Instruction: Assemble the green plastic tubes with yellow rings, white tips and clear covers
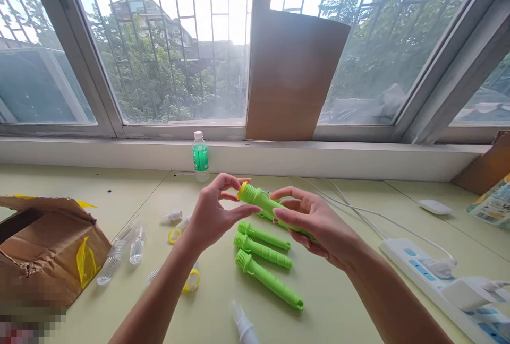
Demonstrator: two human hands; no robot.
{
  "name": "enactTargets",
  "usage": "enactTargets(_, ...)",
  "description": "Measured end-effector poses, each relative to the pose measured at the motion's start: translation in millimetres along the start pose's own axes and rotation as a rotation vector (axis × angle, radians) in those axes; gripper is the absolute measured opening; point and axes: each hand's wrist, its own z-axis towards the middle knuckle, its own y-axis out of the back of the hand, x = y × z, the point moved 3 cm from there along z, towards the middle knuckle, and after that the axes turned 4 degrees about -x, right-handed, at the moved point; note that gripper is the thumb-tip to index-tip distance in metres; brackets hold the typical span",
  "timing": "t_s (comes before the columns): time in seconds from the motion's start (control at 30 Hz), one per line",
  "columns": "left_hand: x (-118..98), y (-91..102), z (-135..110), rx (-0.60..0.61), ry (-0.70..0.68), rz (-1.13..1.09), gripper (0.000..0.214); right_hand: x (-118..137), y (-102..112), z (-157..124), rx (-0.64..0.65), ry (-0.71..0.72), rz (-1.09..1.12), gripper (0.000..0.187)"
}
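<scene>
My right hand (319, 222) grips a green plastic threaded tube (257, 196) by its body, above the table. At the tube's threaded end sits a yellow ring (241, 190). My left hand (213, 211) curls round that end, its fingers at the ring and its thumb along the tube's lower side. Several similar green tubes (263, 248) lie below on the table. More yellow rings (174, 235) rest beside my left forearm, near small white plastic parts (172, 216). A white plastic piece (243, 325) lies at the front.
An open cardboard box (48, 254) stands left, with clear plastic tubes (137, 246) beside it. A bottle with a green label (200, 157) stands by the window ledge. On the right are a white power strip (418, 269), cables and a white mouse-shaped object (435, 206).
</scene>
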Motion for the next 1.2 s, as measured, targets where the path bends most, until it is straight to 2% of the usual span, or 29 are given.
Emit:
enactTargets(0.2, -2, -2.1, -1, -0.057, -0.015, -0.053, 0.033, -2, -1, 1, 0.016, 0.077, 0.060, 0.034)
enactTargets(0.43, 2, -2.3, 0, -0.084, -0.024, -0.004, 0.030, -10, -4, 5, 0.038, 0.135, 0.108, 0.025)
enactTargets(0.67, 2, 1.3, 1, -0.061, -0.060, 0.025, 0.037, -8, -4, 6, 0.067, 0.165, 0.081, 0.027)
enactTargets(0.83, 6, 0.2, 0, -0.061, -0.071, 0.034, 0.032, -8, -4, 7, 0.074, 0.171, 0.004, 0.030)
enactTargets(1.2, 11, -3.0, 1, -0.075, -0.024, 0.068, 0.033, -9, -4, 5, 0.044, 0.088, -0.076, 0.036)
